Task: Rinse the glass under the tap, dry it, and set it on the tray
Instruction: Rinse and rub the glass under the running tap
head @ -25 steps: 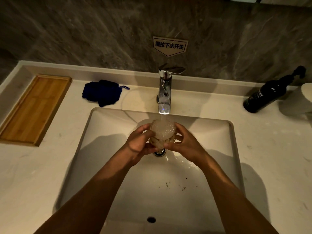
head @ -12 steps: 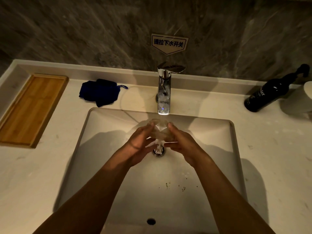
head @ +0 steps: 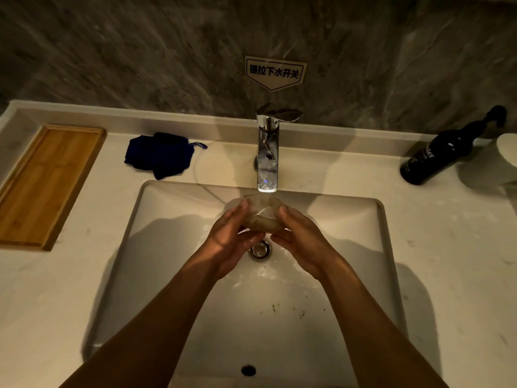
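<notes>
A clear glass [head: 263, 212] is held between both hands over the white sink [head: 167, 208], right below the spout of the chrome tap [head: 267, 152]. Water runs onto it. My left hand [head: 232, 236] cups its left side and my right hand [head: 300, 239] cups its right side. The glass looks tilted, though the glare makes its exact pose hard to read. A dark blue cloth [head: 158, 155] lies crumpled on the counter behind the sink's left corner. The wooden tray [head: 44, 183] lies on the counter at far left with nothing on it.
A black pump bottle [head: 436, 155] stands at the back right, with a pale round object [head: 507, 149] beside it at the frame edge. The drain [head: 260, 249] sits just below my hands. A marble wall with a small sign [head: 275, 72] rises behind the tap.
The glass was upright and full of frothy water a second ago. It has since been tipped and turned between my hands under the stream. Both hands stayed over the drain.
</notes>
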